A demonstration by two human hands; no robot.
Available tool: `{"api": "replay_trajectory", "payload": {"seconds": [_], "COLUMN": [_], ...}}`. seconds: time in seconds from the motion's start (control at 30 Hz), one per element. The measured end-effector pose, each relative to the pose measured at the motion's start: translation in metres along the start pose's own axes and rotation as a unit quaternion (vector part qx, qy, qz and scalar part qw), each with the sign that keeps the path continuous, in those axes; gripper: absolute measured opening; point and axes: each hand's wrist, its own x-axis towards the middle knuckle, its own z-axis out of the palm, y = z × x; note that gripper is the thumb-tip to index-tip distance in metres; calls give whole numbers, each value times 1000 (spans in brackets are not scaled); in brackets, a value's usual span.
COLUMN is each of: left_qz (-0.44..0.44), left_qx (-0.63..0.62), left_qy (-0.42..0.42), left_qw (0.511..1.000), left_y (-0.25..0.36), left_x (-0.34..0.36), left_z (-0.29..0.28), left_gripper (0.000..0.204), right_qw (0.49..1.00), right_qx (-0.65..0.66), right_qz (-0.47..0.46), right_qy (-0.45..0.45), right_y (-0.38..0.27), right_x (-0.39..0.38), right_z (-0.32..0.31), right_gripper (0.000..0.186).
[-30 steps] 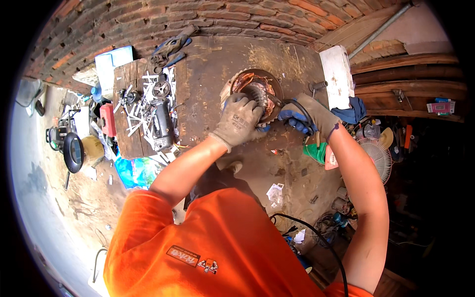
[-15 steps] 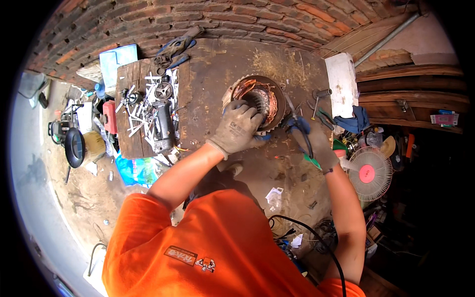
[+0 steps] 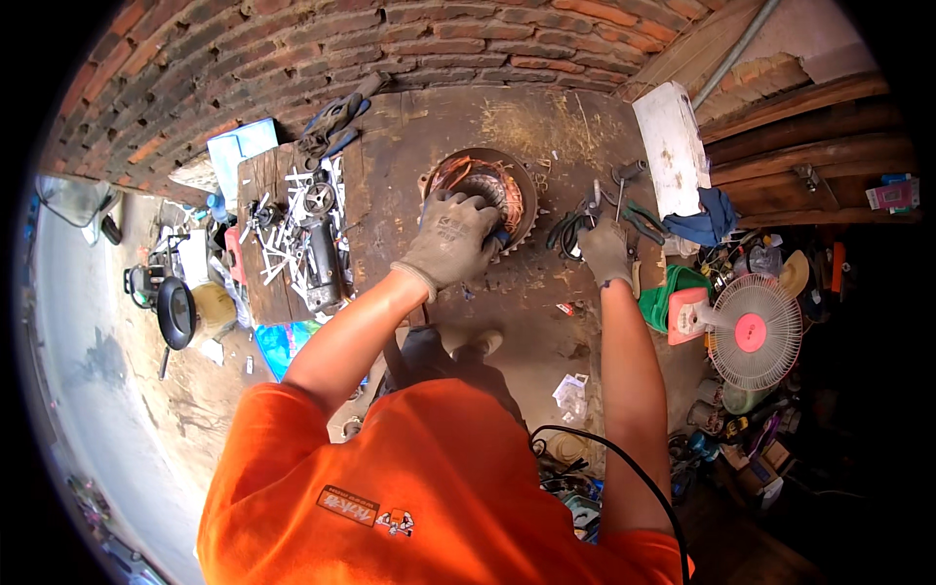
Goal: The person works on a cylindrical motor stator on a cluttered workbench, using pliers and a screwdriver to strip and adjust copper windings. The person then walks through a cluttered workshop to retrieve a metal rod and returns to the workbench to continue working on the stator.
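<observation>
Our gloved left hand (image 3: 450, 239) grips the copper-wound motor stator (image 3: 485, 190) on the rusty bench (image 3: 409, 156). Our right hand (image 3: 604, 249) closes around pliers (image 3: 585, 213) beside it. We judge a slipping tool could nick the copper windings.

The motor stator (image 3: 485, 190) is a round, flat ring wound with reddish copper coils inside a toothed, rusty-brown metal rim; it lies flat on the brown desk (image 3: 429, 136), near the far edge and about midway along it; its near-left part is covered by the gloved left grip (image 3: 450, 237); the pliers (image 3: 624, 210), dark-handled, lie on the desk to the right of the stator and apart from it, toward the right edge, at the gloved right grip (image 3: 604, 249).
</observation>
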Motion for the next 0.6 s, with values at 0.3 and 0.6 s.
{"api": "replay_trajectory", "payload": {"seconds": [0.3, 0.6], "left_qz": [-58, -40], "left_qx": [45, -7], "left_qy": [-26, 12], "left_qw": [997, 999], "left_y": [6, -7], "left_x": [-6, -7], "left_z": [-10, 4], "left_gripper": [32, 33], "right_qw": [979, 971], "right_qx": [40, -46], "right_qz": [-196, -218], "right_qy": [30, -92], "right_y": [-145, -164], "right_x": [-40, -12], "right_z": [-110, -85], "right_gripper": [47, 27]}}
